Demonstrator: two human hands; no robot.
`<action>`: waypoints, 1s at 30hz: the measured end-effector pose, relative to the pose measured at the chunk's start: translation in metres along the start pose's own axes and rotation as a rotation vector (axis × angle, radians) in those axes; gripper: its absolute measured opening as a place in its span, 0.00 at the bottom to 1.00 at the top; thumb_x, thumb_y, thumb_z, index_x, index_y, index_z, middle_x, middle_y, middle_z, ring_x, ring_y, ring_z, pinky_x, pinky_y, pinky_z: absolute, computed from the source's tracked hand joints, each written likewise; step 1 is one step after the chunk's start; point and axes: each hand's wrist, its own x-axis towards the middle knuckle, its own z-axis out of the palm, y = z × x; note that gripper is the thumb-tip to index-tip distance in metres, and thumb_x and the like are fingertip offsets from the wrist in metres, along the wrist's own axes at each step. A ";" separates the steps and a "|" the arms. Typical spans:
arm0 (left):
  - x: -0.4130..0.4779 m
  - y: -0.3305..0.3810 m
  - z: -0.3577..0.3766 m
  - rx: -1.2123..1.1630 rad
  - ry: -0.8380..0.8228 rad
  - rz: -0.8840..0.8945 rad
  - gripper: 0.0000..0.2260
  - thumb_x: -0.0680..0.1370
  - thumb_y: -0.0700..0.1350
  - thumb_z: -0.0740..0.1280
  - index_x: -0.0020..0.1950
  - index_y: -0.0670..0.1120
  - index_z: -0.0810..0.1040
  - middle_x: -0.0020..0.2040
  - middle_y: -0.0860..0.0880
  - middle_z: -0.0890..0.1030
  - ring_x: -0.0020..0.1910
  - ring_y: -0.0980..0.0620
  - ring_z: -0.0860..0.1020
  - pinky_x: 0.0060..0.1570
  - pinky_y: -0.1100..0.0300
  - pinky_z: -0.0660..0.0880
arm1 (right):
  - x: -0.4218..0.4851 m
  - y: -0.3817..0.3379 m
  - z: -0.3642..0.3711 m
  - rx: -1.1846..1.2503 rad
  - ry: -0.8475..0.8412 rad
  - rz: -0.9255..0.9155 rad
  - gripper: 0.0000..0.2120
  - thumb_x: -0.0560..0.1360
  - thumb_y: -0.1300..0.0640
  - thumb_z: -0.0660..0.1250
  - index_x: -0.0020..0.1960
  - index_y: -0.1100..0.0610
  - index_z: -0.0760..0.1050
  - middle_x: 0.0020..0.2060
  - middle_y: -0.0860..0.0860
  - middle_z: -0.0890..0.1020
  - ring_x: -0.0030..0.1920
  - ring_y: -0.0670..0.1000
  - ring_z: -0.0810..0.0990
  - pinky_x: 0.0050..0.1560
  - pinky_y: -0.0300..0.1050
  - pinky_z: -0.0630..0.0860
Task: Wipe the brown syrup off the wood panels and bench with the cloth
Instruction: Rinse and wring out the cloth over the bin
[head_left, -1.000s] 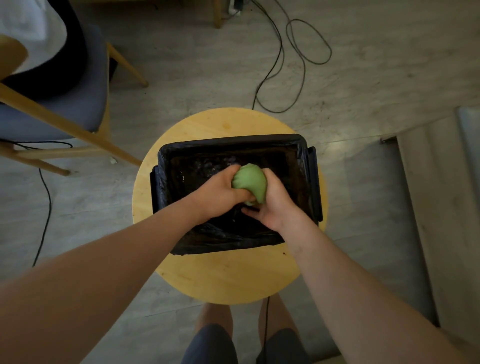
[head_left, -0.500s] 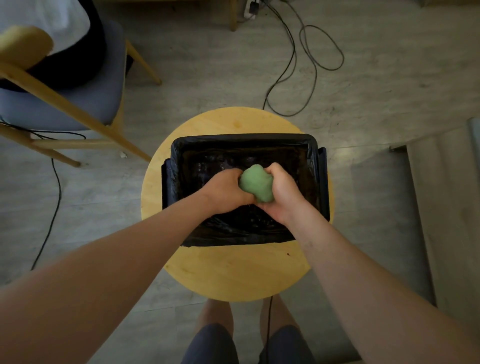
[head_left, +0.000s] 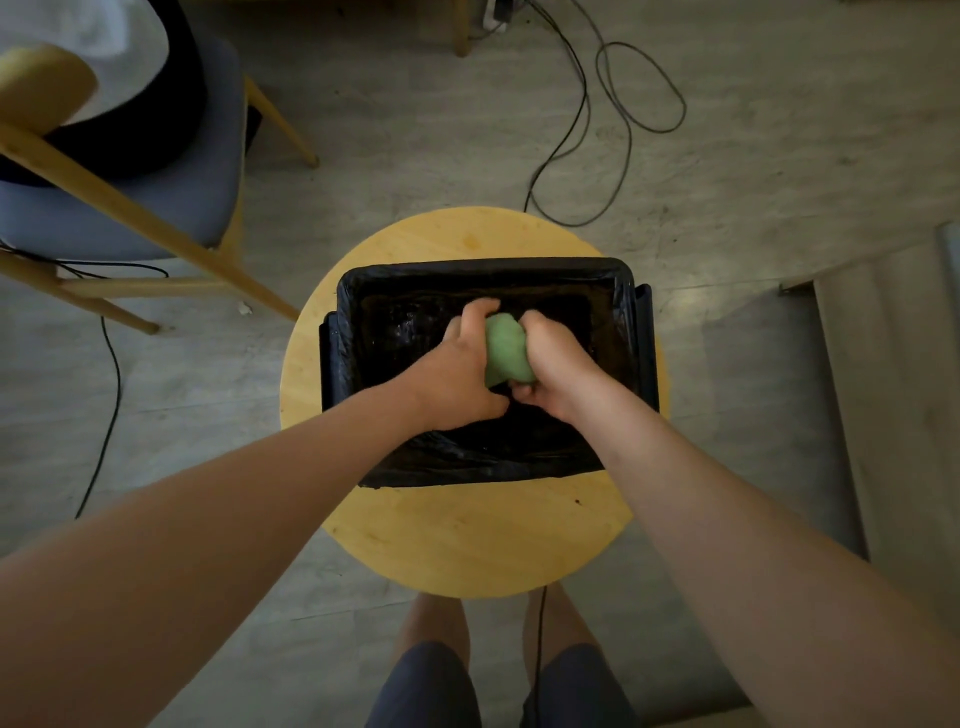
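Above my round yellow wooden stool (head_left: 467, 535), my left hand (head_left: 457, 371) and right hand (head_left: 553, 364) both clench a balled pale-green cloth (head_left: 504, 348) between them over the rectangular black bag-lined bin (head_left: 483, 270). Beyond, thin black cables (head_left: 613, 104) loop across the grey floor.

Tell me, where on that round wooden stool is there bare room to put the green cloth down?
Widest bare patch: the near crescent of the stool, between the black-lined bin and the near rim. A narrower arc lies beyond the bin's far edge. Over the bin it is crowded: left hand and right hand both hold the cloth.
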 end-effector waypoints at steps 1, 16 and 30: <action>-0.001 0.002 0.001 0.031 0.004 0.036 0.53 0.71 0.43 0.79 0.82 0.56 0.43 0.76 0.44 0.59 0.52 0.51 0.78 0.45 0.64 0.76 | 0.000 -0.003 0.001 -0.051 0.008 -0.001 0.15 0.85 0.47 0.54 0.55 0.55 0.75 0.42 0.55 0.76 0.36 0.52 0.74 0.29 0.42 0.66; 0.013 0.023 -0.014 0.507 -0.015 0.115 0.11 0.77 0.57 0.65 0.40 0.51 0.76 0.36 0.52 0.79 0.36 0.51 0.77 0.34 0.57 0.71 | -0.007 0.009 -0.009 -0.628 0.136 -0.702 0.18 0.83 0.55 0.56 0.36 0.61 0.69 0.34 0.54 0.73 0.36 0.51 0.73 0.37 0.51 0.67; 0.016 0.017 -0.008 -0.119 -0.329 -0.151 0.07 0.73 0.39 0.75 0.43 0.44 0.77 0.30 0.50 0.74 0.24 0.52 0.69 0.27 0.57 0.68 | 0.006 0.024 -0.021 -0.873 0.215 -1.118 0.11 0.82 0.55 0.57 0.43 0.59 0.69 0.31 0.50 0.74 0.31 0.54 0.74 0.31 0.49 0.65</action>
